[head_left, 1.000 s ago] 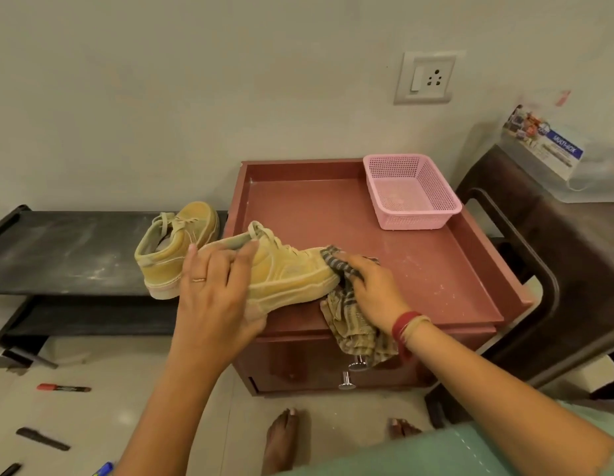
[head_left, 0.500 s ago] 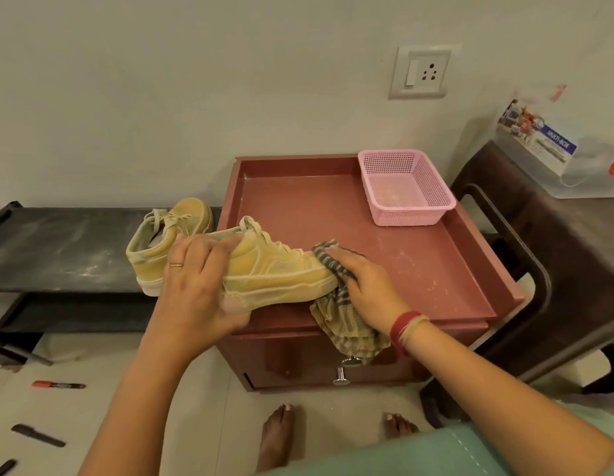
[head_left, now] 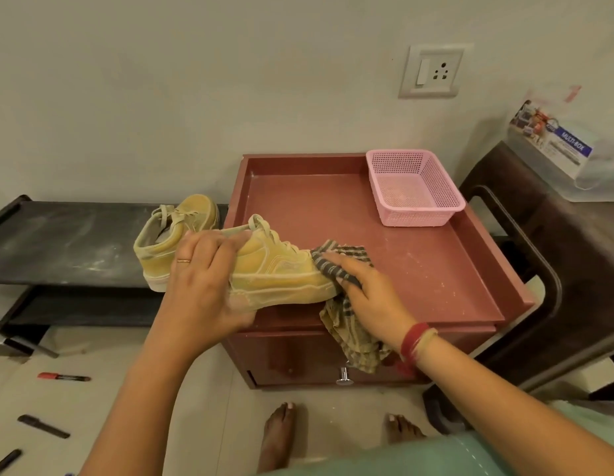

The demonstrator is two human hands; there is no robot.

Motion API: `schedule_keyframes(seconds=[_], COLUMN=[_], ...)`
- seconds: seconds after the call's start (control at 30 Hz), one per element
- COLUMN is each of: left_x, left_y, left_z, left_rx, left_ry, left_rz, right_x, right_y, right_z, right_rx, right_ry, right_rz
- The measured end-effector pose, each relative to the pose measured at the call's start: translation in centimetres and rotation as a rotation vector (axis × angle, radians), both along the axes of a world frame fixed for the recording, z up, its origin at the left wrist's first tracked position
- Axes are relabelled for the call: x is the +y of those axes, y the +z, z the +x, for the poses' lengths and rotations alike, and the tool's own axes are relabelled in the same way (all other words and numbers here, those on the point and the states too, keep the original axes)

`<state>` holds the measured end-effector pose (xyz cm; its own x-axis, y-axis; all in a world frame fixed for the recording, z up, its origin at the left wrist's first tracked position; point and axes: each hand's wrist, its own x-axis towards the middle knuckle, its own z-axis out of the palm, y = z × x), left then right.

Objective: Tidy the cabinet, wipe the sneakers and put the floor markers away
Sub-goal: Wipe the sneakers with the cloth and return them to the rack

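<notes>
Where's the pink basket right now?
Head view: the pink basket sits in the cabinet top's back right corner, near the wall socket.

The left hand hides the near sneaker's heel.

warm even light, soft focus, bowed edges

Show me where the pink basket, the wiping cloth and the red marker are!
pink basket (head_left: pixel 414 189): head view, on its mesh floor.
wiping cloth (head_left: pixel 336 266): head view, on the striped part over the shoe's toe.
red marker (head_left: pixel 63 377): head view, on its barrel, lying on the floor.
</notes>
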<state>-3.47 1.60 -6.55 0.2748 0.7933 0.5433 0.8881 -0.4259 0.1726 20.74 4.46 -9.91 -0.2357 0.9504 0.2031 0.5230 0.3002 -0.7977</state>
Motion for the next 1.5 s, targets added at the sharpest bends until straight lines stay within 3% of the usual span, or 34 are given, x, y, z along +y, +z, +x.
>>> schedule_keyframes(seconds=[0.17,0.27,0.43,0.57,0.73,0.93,1.07,1.2,1.3,1.4,1.5], left_x=[-0.1,-0.1,-0.5,-0.7,-0.9,-0.8,-0.9,-1.0,-1.0,-1.6,-2.2], left_y=[-0.1,-0.1,-0.4,-0.4,-0.8,-0.9,-0.5,-0.3,0.2,0.6,0.5], left_z=[0.1,0.2,0.5,0.7,0.7,0.8,0.7,0.9,0.3,0.2,0.8], left_rx=[0.016,0.031,0.042,0.104,0.066,-0.143,-0.346,-0.300,-0.248,-0.184,-0.145], left_ry=[0.016,0.024,0.065,0.077,0.061,0.049,-0.007,-0.092,-0.078,-0.025,-0.019], left_rz=[0.000,0.006,-0.008,-0.022,0.056,0.061,0.062,0.010,-0.146,-0.210,-0.161], right_x=[2.1,0.1,3.1,4.0,2.1,2.9,0.1,2.1,2.6,0.8,0.1], right_y=[-0.1,0.3,0.0,1.6,-0.3,-0.5,0.0,-0.5,0.2,1.2,0.9], right_z=[1.1,0.2,2.9,3.2,0.0,0.9,-1.7,-0.2,0.1,-1.0,-1.2], right_rx=[-0.045,-0.009,-0.231,-0.055,-0.148,-0.141,-0.056,-0.200,-0.167,-0.105,-0.227], right_ry=[-0.095,-0.007,-0.134,-0.320,0.045,-0.050,0.100,-0.001,-0.063,0.042,0.107], right_rz=[-0.074,0.017,-0.051,0.055,0.092,0.011,0.146,0.070,0.028,0.126,0.178])
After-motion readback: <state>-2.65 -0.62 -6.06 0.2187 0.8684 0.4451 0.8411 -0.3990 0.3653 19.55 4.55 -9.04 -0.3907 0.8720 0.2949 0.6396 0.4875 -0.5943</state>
